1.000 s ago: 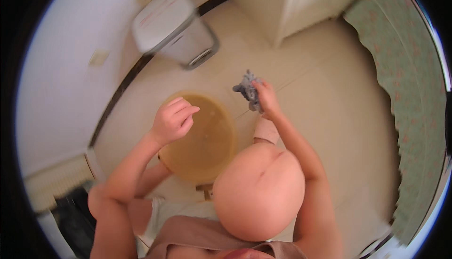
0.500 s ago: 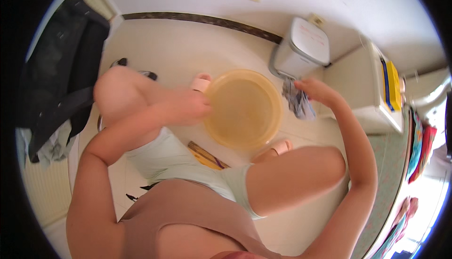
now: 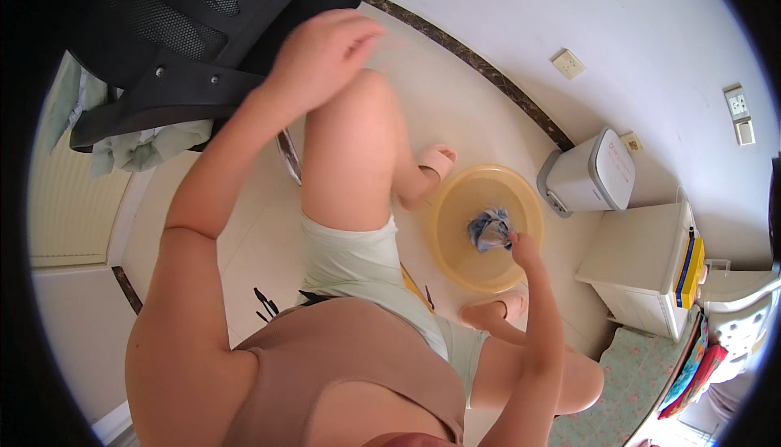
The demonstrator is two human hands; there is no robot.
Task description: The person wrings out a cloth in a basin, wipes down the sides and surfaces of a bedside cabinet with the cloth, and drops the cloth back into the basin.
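My right hand (image 3: 525, 249) is closed on a crumpled grey-blue cloth (image 3: 491, 230). It hangs inside the round yellow plastic basin (image 3: 441, 264) on the floor; whether it touches the bottom I cannot tell. The basin stands between my feet. My left hand (image 3: 329, 52), a little blurred, is raised above my left knee beside the black chair (image 3: 268, 48). Its fingers are curled in and nothing shows in them.
A white and grey lidded bin (image 3: 590, 172) stands against the wall, right of the basin. A white cabinet (image 3: 630, 256) with a yellow box (image 3: 690, 272) on it is farther right. Pale garments (image 3: 154, 144) lie on the chair at the left.
My right hand has brought the cloth from beside the bin into the basin. My left hand has left the basin's rim and risen toward the chair. The view has turned to the left.
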